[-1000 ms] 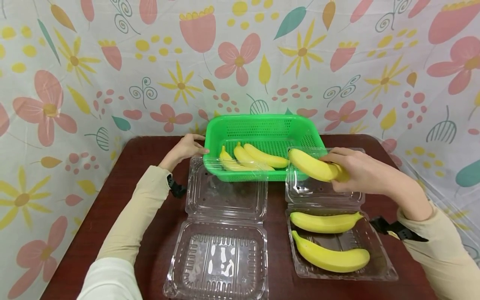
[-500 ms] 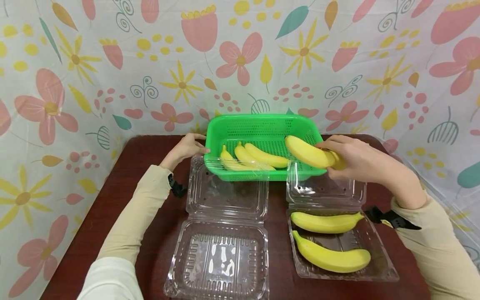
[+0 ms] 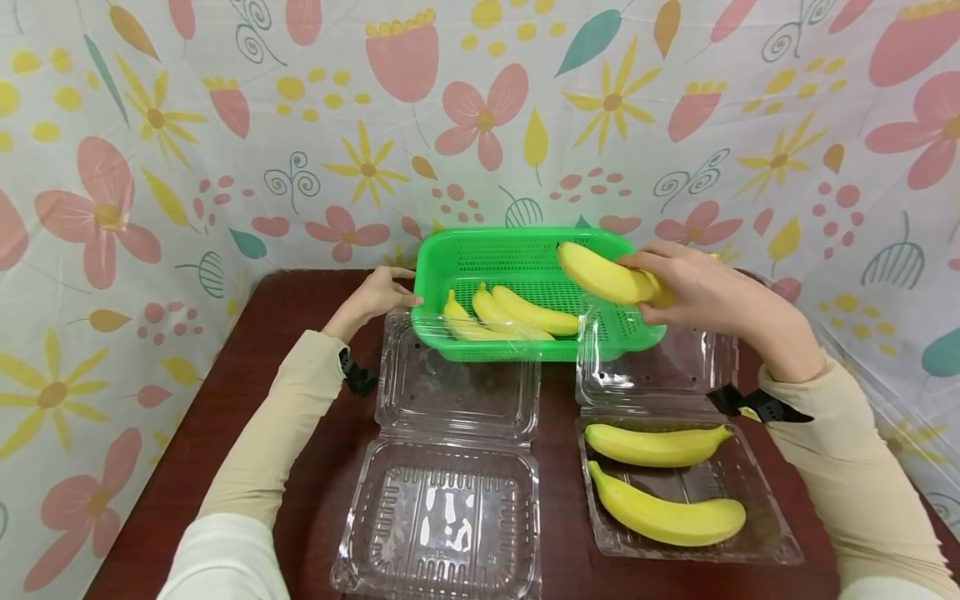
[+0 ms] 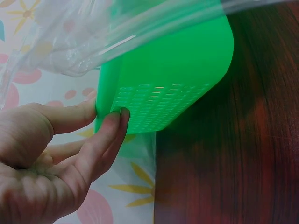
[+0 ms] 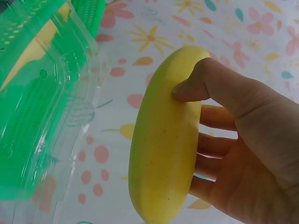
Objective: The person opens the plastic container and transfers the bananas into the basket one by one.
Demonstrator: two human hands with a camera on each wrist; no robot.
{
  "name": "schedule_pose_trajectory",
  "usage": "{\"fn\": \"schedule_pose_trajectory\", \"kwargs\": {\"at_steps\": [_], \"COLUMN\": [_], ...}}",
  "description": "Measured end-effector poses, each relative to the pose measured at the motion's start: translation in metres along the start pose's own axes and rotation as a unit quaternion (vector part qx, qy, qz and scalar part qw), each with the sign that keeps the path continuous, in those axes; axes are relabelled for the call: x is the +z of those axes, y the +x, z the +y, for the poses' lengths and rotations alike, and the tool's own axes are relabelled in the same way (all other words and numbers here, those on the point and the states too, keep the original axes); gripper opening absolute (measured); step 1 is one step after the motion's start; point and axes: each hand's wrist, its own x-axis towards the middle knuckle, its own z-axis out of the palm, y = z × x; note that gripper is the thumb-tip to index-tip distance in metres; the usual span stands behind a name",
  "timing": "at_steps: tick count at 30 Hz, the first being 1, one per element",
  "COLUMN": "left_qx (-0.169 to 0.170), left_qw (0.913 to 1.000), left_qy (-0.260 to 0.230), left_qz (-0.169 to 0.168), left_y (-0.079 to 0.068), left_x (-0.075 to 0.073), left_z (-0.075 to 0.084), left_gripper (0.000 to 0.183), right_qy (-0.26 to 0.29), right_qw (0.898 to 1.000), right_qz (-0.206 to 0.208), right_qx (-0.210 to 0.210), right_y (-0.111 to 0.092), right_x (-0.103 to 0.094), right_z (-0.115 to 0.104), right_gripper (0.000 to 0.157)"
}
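Left hand (image 3: pixel 377 294), as the head view shows, pinches the left end of the green basket (image 3: pixel 517 234), while the right hand (image 3: pixel 697 285) grips a banana (image 3: pixel 602 273) above the basket's right side. Three more bananas (image 3: pixel 536 315) lie inside it. On its near side, two clear containers (image 3: pixel 405 517) sit on the bench (image 3: pixel 300 308), lids folded back, presumably to leave the trays reachable; the right one holds two bananas (image 3: pixel 667 510).

Left wrist view: thumb and fingers nip the basket's edge, likely to steady it.

Right wrist view: thumb across the banana, fingers behind, seemingly against slipping.
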Motion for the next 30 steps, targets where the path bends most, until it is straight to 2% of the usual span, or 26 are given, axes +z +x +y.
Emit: {"fn": "schedule_pose_trajectory", "kwargs": {"at_steps": [8, 15, 19, 26, 30], "left_qx": [-0.004, -0.013, -0.013, -0.012, -0.009], "left_qw": [1.0000, 0.9998, 0.9998, 0.9998, 0.9999], "left_qy": [-0.004, -0.015, -0.012, -0.014, -0.012], "left_qz": [-0.003, -0.003, -0.001, 0.002, 0.002], "left_y": [0.000, 0.000, 0.000, 0.000, -0.001], "left_x": [-0.001, -0.001, 0.000, 0.001, 0.002], "left_z": [0.002, 0.003, 0.002, 0.001, 0.001], "left_gripper": [0.065, 0.064, 0.064, 0.064, 0.064], "right_qy": [0.004, 0.008, 0.013, 0.038, 0.041], "right_qw": [1.000, 1.000, 1.000, 0.996, 0.992], "right_qz": [0.000, -0.018, -0.026, -0.078, -0.122], "right_qx": [-0.001, -0.010, -0.010, 0.000, 0.005], "right_y": [0.015, 0.037, 0.051, 0.073, 0.085], "right_x": [0.001, 0.003, 0.006, 0.012, 0.016], "right_z": [0.005, 0.012, 0.016, 0.022, 0.027], "right_gripper": [0.051, 0.052, 0.045, 0.036, 0.021]}}
